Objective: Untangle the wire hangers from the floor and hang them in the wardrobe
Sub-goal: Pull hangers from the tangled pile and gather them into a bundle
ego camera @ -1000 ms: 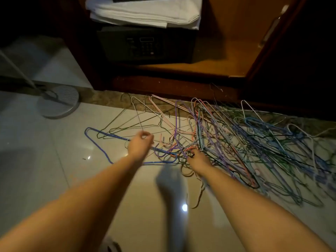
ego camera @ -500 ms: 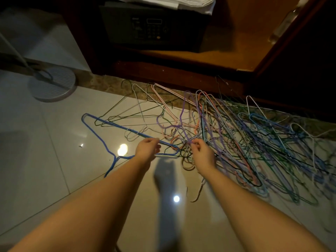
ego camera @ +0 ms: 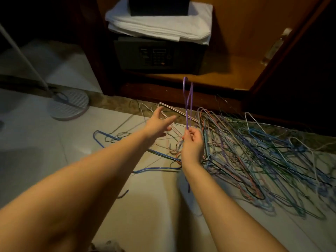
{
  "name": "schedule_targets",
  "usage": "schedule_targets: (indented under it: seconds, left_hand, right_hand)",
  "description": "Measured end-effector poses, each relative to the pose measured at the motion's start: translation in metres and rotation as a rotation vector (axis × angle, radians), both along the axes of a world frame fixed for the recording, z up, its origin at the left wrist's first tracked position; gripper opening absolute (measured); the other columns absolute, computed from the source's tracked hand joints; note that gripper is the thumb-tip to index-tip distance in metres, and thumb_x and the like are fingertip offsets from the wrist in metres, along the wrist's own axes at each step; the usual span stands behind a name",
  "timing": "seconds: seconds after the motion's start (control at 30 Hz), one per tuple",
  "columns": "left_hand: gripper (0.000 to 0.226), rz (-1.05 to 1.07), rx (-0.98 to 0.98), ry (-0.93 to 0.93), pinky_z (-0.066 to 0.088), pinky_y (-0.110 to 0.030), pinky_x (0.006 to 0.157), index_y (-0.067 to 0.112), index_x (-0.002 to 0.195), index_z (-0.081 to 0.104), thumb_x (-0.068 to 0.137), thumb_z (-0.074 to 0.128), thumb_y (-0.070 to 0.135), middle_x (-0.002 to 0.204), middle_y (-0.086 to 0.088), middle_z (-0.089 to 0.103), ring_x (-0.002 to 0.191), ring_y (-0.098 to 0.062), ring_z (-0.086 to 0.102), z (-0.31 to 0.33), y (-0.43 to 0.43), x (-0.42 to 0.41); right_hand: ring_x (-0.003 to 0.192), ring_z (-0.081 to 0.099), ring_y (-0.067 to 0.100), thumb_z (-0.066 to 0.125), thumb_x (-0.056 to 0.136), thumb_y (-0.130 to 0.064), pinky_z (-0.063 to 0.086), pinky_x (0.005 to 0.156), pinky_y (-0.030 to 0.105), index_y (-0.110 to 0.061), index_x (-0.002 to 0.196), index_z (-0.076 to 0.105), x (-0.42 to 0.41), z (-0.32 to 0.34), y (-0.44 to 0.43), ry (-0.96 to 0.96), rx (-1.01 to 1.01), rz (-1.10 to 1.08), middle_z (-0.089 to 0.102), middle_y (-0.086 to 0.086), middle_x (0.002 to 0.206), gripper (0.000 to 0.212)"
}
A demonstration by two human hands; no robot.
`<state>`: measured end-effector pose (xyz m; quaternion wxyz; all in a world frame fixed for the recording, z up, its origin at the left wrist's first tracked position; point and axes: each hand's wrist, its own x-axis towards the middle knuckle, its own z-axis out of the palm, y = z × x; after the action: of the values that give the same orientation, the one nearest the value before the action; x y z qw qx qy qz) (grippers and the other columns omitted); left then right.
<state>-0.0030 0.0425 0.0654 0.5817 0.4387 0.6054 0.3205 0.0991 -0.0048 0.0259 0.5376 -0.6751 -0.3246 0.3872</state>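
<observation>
While R hand (ego camera: 193,142) pinches purple hanger (ego camera: 187,104) upright — L hand (ego camera: 158,124) reaches fwd, fingers spread, holding nothing.

Floor tiles (ego camera: 54,151) bear a hanger heap (ego camera: 263,157) right of the right hand's fingers (ego camera: 190,132). Left of them lie a blue hanger (ego camera: 156,168) and a round base (ego camera: 71,104).

Dark safe (ego camera: 158,55), seen from the front and above, with a keypad (ego camera: 159,59) and a narrow display on its face. Folded white towels (ego camera: 160,28) lie stacked on its top and overhang the front edge slightly. A black box (ego camera: 159,6) rests on the towels, cut off by the upper border. At left, a round ribbed white base (ego camera: 71,104) carries a pale pole (ego camera: 23,57) that leans toward the upper left. A dark cable loop (ego camera: 62,97) lies at the pole's foot. A mottled brown stone strip (ego camera: 116,103) runs just behind the base.
</observation>
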Motion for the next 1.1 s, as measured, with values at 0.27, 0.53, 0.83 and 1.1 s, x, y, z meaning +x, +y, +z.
schedule_targets:
  seconds: [0.27,0.53,0.83,1.1]
  left_hand:
    - [0.019,-0.118,-0.054,-0.012,0.049,-0.029,0.070,0.023,0.109,0.057,0.095,0.049,0.015,0.085,0.001,0.059,0.075,-0.011,0.059,0.033,0.012,-0.066]
    - [0.011,-0.042,-0.273,0.169,0.048,-0.031,0.075,0.015,0.087,0.057,0.093,0.050,0.011,0.083,-0.003,0.059,0.079,-0.014,0.058,-0.025,-0.007,-0.135]
    - [0.014,0.234,-0.288,0.241,0.042,-0.026,0.066,0.009,0.100,0.060,0.092,0.052,0.018,0.073,-0.002,0.052,0.065,-0.012,0.047,-0.051,-0.013,-0.180]
    - [0.016,0.353,-0.234,0.249,0.044,-0.030,0.076,0.017,0.086,0.059,0.093,0.051,0.029,0.081,0.001,0.057,0.077,-0.014,0.052,-0.060,-0.019,-0.204]
  right_hand:
    - [0.065,0.053,0.009,0.048,0.096,-0.017,0.046,0.064,0.027,-0.025,0.090,0.055,-0.061,-0.005,-0.009,0.032,-0.069,0.400,0.056,-0.008,0.074,0.012]
    - [0.095,0.056,0.020,0.049,0.094,-0.020,0.041,0.081,0.027,-0.016,0.117,0.060,-0.050,-0.084,-0.018,-0.284,-0.382,0.671,0.060,0.001,0.102,0.026]
    - [0.125,0.041,0.025,0.044,0.096,-0.024,0.036,0.105,0.038,-0.021,0.137,0.042,-0.056,-0.124,-0.028,-0.653,-0.491,0.830,0.050,0.003,0.136,0.042]
    - [0.122,0.037,0.024,0.048,0.092,-0.027,0.033,0.101,0.037,-0.026,0.126,0.051,-0.069,-0.127,-0.028,-0.873,-0.544,0.916,0.048,0.001,0.131,0.035]
